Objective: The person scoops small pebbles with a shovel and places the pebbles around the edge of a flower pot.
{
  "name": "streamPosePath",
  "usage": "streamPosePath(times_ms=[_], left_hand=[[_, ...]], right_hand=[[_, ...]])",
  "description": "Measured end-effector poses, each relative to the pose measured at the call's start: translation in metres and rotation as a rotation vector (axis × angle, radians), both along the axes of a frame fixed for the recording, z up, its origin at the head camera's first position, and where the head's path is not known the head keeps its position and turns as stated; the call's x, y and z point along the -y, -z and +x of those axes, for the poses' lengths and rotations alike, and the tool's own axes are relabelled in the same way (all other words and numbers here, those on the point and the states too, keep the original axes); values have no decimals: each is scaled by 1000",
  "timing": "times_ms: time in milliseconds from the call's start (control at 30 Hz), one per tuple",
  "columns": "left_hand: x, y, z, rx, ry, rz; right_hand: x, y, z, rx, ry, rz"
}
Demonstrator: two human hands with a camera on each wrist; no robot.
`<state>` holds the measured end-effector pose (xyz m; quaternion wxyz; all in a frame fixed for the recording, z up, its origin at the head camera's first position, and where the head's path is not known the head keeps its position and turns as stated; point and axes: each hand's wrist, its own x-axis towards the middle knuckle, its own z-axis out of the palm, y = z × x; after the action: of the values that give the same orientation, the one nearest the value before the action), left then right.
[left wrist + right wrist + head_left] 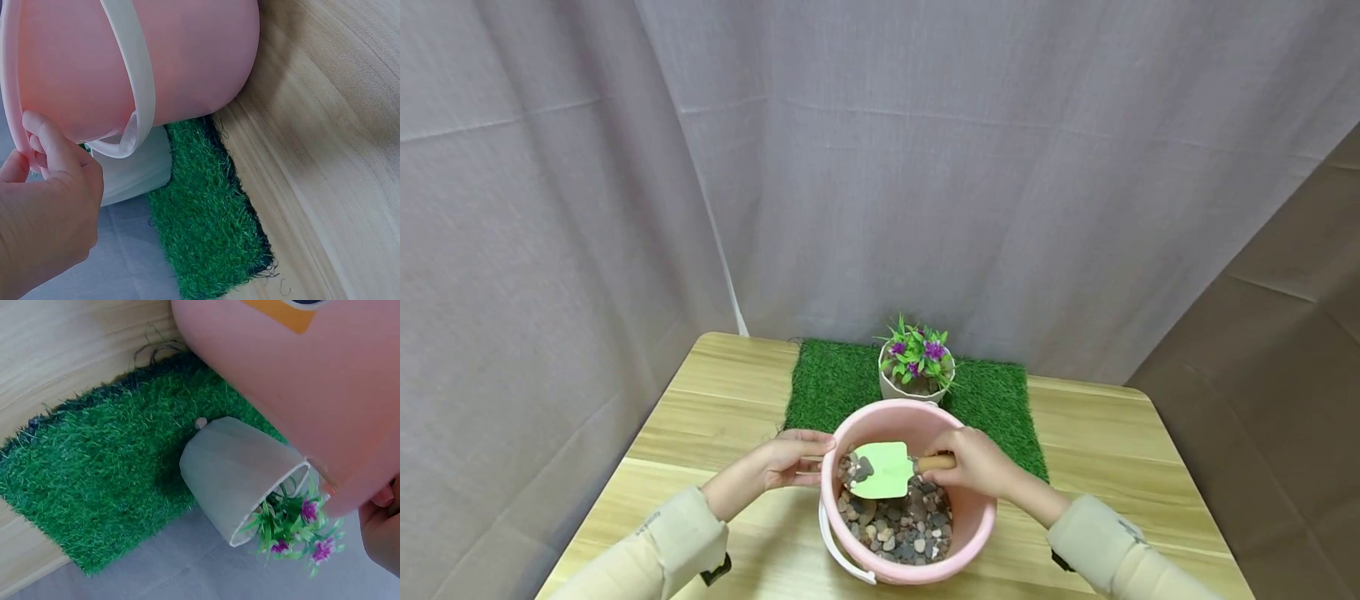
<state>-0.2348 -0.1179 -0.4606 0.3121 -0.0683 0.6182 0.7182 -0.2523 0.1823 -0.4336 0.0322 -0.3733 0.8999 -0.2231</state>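
Observation:
A pink bucket (976, 527) stands on the table with many pebbles (898, 533) in its bottom. My left hand (795, 460) holds the bucket's left rim; in the left wrist view, thumb and fingers (47, 134) pinch that edge. Over the bucket's opening, my right hand (973, 461) grips the wooden handle of a trowel (886, 471). Its light green blade points left, with a few stones (857, 471) at the tip. Only part of the right hand shows in the right wrist view, behind the bucket wall (294, 381).
Behind the bucket, a white flowerpot (228, 478) with purple flowers (934, 350) sits on a green grass mat (831, 383). A small stone (200, 423) lies beside the pot. The bucket's white handle (134, 62) hangs down. Grey curtains (895, 208) enclose the wooden table (730, 375).

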Motion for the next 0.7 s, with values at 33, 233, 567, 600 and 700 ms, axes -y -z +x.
streamPosePath(times_ms=[33,233,567,600,700], left_hand=[[0,0,0,-1,-1,1],[0,0,1,1,-2,5],[0,2,0,0,1,-6],[0,2,0,-2,0,-8],[0,1,0,-2,2,-9]], right_hand=[[-1,-1,0,-5,-5,1],[-9,-8,-2,-53,-10,30],[-24,-16,-6,1,21,-28],[-25,-17,-6,9,22,-39],[-30,-17,-7,14,19,-67]])
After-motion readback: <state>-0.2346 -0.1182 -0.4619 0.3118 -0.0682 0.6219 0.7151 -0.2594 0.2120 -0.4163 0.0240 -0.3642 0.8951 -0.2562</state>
